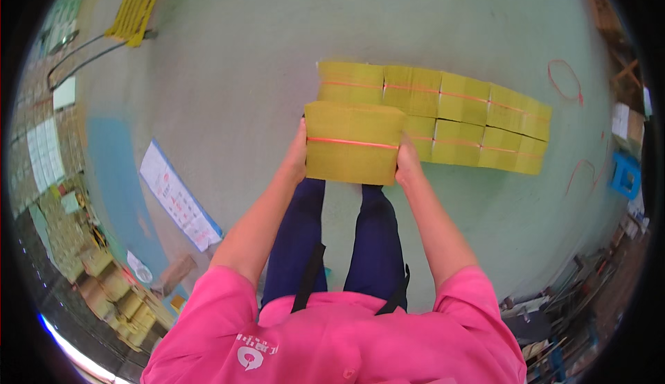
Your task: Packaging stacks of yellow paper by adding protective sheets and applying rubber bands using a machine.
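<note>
Nearest the camera is your own pink shirt (346, 335), with dark straps running down over dark blue trousers (332, 245) toward the floor.

Out in front, you hold a yellow strapped bundle (355, 143) between both palms. Your left hand (299, 155) presses flat against its left end and your right hand (407, 166) clamps the right end, fingers wrapped round the lower corner. The bundle is in the air at about thigh height, level, its thin red-orange strap running across the near face. It overlaps the near left corner of the rows in this view.

Judging by that, you are carrying one more bundle to the rows. The next move looks like lowering it squarely against the near edge of the stack, keeping even pressure from both sides so the sheets do not fan out or slip under the strap.

On the grey-green floor (235, 72) beyond lies the double row of yellow bundles (450, 117), each tied with the same red-orange strap, edges touching. Loose red strap loops (566, 79) lie to their right. A long white printed sheet (179, 204) with a blue edge lies on the floor at your left. Far upper left is a yellow slatted pallet (138, 3); a blue stool (625, 175) stands at the right rim. Tan boxes (104, 280) crowd the lower left.
</note>
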Action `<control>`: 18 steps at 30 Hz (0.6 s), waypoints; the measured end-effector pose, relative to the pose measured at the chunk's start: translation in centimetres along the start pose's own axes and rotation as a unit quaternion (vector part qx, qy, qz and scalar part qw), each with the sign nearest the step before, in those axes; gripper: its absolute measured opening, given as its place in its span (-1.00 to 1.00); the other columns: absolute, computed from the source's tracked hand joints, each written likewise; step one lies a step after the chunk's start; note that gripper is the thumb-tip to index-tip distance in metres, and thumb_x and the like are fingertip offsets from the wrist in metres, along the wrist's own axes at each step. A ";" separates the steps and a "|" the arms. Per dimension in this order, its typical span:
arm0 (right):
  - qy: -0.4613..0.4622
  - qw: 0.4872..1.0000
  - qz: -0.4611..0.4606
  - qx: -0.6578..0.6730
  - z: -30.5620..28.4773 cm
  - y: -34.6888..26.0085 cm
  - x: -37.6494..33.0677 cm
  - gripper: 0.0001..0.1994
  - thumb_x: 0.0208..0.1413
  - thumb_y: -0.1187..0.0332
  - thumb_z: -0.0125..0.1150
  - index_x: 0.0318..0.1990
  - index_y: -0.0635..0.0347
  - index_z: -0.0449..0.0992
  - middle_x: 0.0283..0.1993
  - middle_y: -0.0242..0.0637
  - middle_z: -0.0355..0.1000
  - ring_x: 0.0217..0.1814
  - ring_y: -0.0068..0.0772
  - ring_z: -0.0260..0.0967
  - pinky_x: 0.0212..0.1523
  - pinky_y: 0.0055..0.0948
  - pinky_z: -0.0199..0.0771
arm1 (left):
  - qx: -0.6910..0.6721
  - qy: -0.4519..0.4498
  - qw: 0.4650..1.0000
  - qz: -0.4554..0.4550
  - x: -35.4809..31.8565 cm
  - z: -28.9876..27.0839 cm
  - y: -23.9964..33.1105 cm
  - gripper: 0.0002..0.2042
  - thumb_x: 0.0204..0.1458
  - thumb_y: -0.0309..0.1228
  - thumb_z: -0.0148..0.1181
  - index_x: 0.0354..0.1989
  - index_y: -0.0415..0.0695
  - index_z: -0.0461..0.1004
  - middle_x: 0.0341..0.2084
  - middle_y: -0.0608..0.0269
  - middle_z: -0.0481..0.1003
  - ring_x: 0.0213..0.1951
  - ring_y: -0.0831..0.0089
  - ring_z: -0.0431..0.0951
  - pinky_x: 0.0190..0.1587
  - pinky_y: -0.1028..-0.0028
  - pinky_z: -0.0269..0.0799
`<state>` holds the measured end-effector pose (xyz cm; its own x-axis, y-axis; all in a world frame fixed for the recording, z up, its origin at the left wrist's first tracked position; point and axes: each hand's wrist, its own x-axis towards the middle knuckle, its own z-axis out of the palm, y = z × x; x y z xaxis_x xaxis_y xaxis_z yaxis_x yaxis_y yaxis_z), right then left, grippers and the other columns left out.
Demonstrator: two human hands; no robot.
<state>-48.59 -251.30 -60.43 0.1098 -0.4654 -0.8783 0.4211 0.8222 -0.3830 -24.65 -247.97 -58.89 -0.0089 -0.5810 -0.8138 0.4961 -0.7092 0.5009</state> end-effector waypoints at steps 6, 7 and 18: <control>0.006 0.999 -0.027 0.033 0.9 0.3 13.0 -0.51 0.28 0.04 -0.05 0.18 0.22 0.33 0.11 -0.22 0.37 0.10 -0.34 0.36 0.05 -0.29 0.43 | 0.021 0.007 1.000 -0.015 11.8 -0.4 2.5 -0.34 0.28 0.15 -0.37 0.31 -0.14 0.18 0.24 0.12 0.26 0.23 0.29 0.31 0.21 0.28 0.29; 0.004 0.999 -0.030 0.019 1.4 0.0 14.3 -0.49 0.27 0.03 -0.05 0.20 0.22 0.32 0.12 -0.22 0.36 0.12 -0.34 0.35 0.06 -0.29 0.42 | 0.018 0.024 0.999 -0.022 13.3 -0.8 2.7 -0.31 0.26 0.18 -0.34 0.31 -0.17 0.17 0.24 0.08 0.26 0.23 0.27 0.30 0.22 0.30 0.27; 0.026 0.998 -0.059 -0.011 2.0 0.1 19.8 -0.49 0.32 0.08 -0.12 0.30 0.19 0.27 0.21 -0.20 0.31 0.19 -0.32 0.31 0.10 -0.30 0.40 | -0.005 0.017 0.998 -0.064 18.6 -2.3 3.1 -0.33 0.26 0.16 -0.30 0.29 -0.17 0.19 0.22 0.10 0.28 0.22 0.29 0.31 0.19 0.29 0.30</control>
<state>-44.52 -261.06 -77.29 0.0124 -0.5424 -0.8401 0.4082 0.7697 -0.4909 -21.25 -260.10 -73.16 -0.0437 -0.4731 -0.8799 0.5007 -0.7726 0.3905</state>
